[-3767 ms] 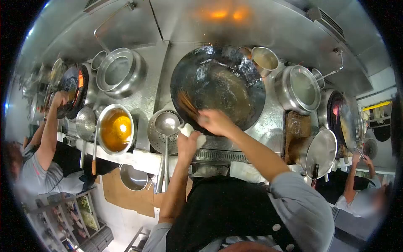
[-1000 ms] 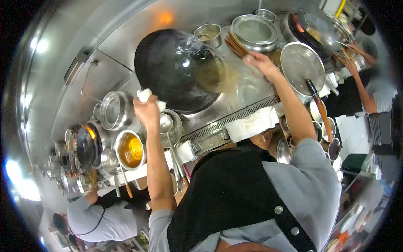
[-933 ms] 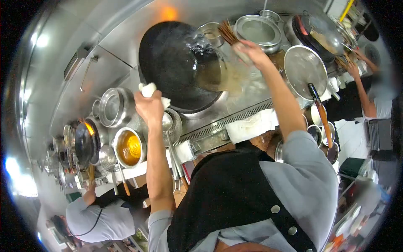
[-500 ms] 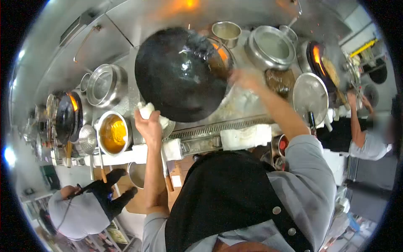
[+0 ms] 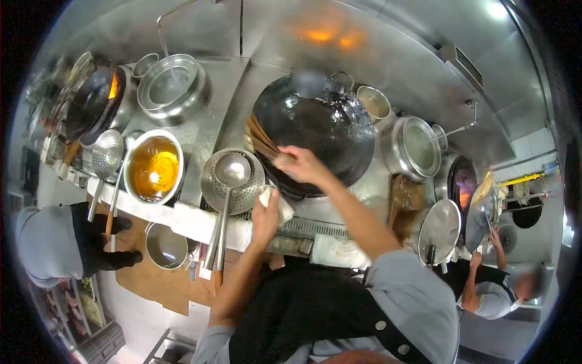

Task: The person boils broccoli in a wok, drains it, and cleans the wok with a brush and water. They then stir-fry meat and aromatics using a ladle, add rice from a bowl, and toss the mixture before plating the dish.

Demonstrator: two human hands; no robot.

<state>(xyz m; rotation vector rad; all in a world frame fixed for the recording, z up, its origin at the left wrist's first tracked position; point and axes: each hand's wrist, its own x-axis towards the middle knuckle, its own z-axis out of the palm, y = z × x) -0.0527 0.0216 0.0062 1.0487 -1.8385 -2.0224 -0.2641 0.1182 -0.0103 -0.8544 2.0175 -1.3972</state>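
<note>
A large black wok [image 5: 321, 136] with a wet, shiny inner surface sits at the middle of the stove. My right hand [image 5: 298, 165] is closed round a bamboo brush [image 5: 260, 137] over the wok's left side. At the wok's near left edge, my left hand [image 5: 265, 219] grips a white cloth [image 5: 280, 209]. Just left of that hand, a ladle [image 5: 233, 170] rests on a perforated strainer [image 5: 209, 182], their handles pointing toward me.
A bowl of yellow oil [image 5: 155, 168] and a skimmer [image 5: 108, 153] stand at left. Metal pots [image 5: 412, 148] and a mesh strainer [image 5: 439, 232] are at right. One person [image 5: 48, 242] is at lower left, another [image 5: 494, 291] at right.
The view has turned. The wok now lies flatter, with its inside showing. My right hand has come over the wok's left side, and the brush and the ladle on the strainer now show clearly.
</note>
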